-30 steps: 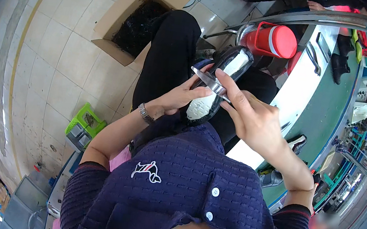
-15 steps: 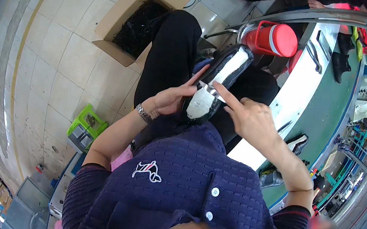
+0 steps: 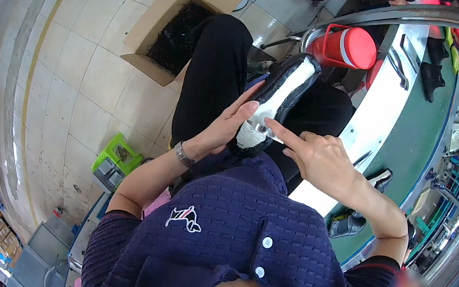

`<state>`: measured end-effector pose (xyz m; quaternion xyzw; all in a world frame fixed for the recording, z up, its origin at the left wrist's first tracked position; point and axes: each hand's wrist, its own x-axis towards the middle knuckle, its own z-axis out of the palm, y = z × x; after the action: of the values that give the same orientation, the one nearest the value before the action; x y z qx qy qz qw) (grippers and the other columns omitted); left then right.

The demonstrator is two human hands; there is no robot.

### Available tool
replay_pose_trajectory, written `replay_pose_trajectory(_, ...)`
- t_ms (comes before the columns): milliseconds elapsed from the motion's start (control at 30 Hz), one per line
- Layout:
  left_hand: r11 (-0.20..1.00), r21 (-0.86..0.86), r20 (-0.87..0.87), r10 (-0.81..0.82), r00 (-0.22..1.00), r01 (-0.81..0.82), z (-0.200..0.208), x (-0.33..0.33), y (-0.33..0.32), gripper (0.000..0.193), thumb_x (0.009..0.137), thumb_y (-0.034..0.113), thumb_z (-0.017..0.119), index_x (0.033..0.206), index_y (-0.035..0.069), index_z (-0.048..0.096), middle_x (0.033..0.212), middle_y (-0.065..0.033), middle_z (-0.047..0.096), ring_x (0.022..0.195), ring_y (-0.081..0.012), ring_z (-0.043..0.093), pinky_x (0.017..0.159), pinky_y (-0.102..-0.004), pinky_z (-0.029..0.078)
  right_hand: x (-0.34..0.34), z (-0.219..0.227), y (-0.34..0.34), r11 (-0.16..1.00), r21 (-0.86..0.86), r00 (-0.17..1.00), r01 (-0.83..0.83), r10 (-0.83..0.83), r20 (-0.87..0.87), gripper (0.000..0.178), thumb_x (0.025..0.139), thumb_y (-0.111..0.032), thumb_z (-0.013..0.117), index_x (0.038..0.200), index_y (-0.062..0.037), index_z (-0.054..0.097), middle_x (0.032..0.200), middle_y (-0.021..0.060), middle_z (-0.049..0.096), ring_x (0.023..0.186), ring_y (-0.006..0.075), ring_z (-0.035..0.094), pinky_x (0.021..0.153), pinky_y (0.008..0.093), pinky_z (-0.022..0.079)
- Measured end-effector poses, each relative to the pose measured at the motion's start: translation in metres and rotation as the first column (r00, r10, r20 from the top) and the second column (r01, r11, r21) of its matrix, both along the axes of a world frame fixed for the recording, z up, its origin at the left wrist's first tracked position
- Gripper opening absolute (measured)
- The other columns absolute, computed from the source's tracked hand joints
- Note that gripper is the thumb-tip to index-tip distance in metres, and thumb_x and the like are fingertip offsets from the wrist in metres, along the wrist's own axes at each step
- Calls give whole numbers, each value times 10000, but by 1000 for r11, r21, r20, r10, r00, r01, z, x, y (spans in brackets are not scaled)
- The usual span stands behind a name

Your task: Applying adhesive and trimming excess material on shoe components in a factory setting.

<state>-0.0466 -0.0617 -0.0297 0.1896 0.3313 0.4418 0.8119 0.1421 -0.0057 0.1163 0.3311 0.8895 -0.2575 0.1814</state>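
Note:
A black shoe upper with a long white bottom lies slantwise over my lap, its white side up. My left hand grips it from the left, with the thumb resting on the white surface near the narrow middle. My right hand holds a short, shiny metal blade flat across the white bottom near its closer end. The right index finger stretches along the blade and presses on it. The other right fingers are curled, and the blade's far side under them is hidden.
An open cardboard box with black scraps stands left of my knee. Beyond the shoe is a red cooler jug. On the right runs a green-topped bench with black shoes. A green plastic stool stands lower left.
The blade and my right hand have slid toward the shoe's closer end. My left thumb has come onto the white bottom. The view has shifted slightly.

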Motion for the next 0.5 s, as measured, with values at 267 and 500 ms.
replay_pose_trajectory(267, 973, -137, -128, -205, 970, 187, 15, -16, 6, 1025, 778, 114, 794, 1551, 158, 122, 1480, -102, 374, 1316, -166, 402, 1090, -324, 343, -21, -21, 5, 950, 304, 992, -70, 99, -81, 714, 864, -105, 588, 1496, -294, 316, 636, 67, 571, 481, 173, 578, 404, 312, 470)
replay_pose_trajectory(500, 918, 334, -222, -141, 965, 212, -17, -14, 5, 1190, 681, 31, 843, 1558, 161, 50, 1558, -85, 226, 1385, -170, 292, 1131, -337, 277, -25, -15, -25, 923, 358, 904, -141, 268, -334, 798, 808, -109, 569, 1503, -372, 278, 653, 61, 504, 478, 159, 552, 390, 291, 462)
